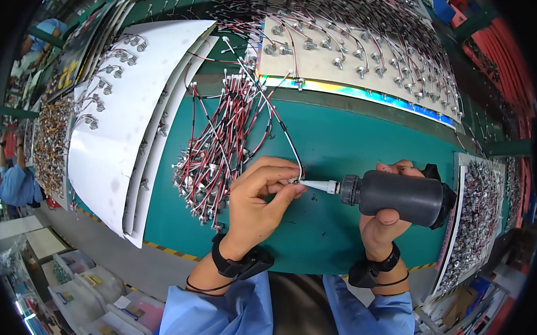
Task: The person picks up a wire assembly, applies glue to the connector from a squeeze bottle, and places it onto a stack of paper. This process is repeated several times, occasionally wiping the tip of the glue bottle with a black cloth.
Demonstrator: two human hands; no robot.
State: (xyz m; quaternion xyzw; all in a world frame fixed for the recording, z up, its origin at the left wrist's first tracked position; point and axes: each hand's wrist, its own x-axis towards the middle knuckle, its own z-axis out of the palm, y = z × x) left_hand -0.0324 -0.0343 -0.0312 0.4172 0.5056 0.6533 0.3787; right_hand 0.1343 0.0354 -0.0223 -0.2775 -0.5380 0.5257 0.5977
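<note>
Between the thumb and fingers of my left hand is the small end part of a wired component; its red, black and white leads run up and away toward the back. My right hand is wrapped around a black squeeze bottle, tilted on its side. The bottle's white tapered nozzle points left, its tip at the pinched part. Whether the tip touches it is too small to tell. Left of my left hand lies a heap of wired components with red and black leads and white connectors.
A green mat covers the bench. White sheets bearing wired parts stand at left. A pale board with rows of wired parts lies at the back; a tray of metal parts is at right. Another person is at far left.
</note>
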